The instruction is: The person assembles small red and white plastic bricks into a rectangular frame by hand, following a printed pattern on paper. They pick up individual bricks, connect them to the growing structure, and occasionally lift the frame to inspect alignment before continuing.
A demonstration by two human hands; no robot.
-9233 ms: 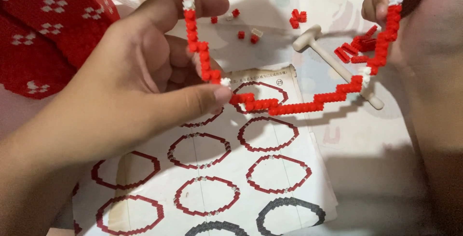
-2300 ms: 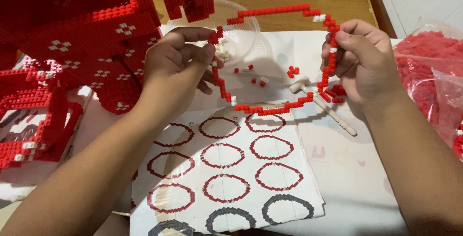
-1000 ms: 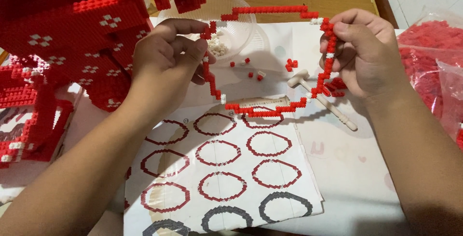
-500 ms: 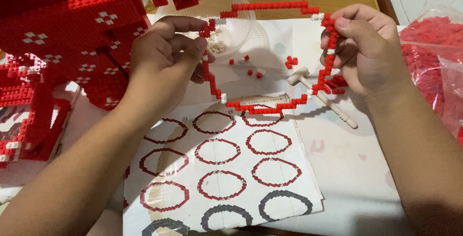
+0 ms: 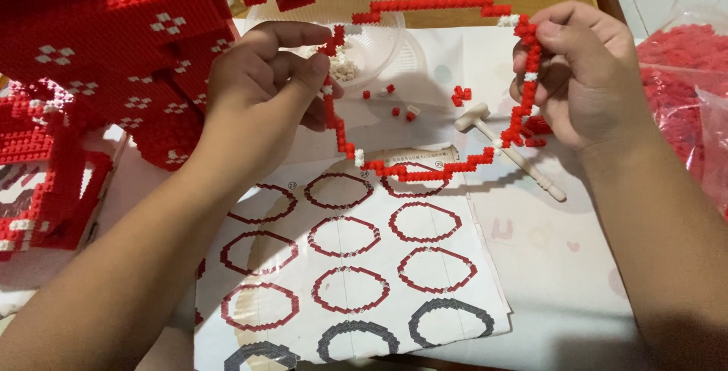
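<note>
Head view: two hands hold a ring of small red bricks above the desk.

Nearest, the instruction sheet (image 5: 349,265) of printed rings lies at the desk's front edge. Above it the brick ring (image 5: 425,168) hangs in the air: the left hand (image 5: 262,86) pinches its left side between thumb and fingers, and the right hand (image 5: 584,75) is closed on its right side. A small white hammer (image 5: 504,147) lies under the ring, and a clear bowl (image 5: 356,29) of pale pieces sits towards the far edge. The ring seems to be mid-assembly, being checked or pressed together; any further pressing calls for gentle, even force.
</note>
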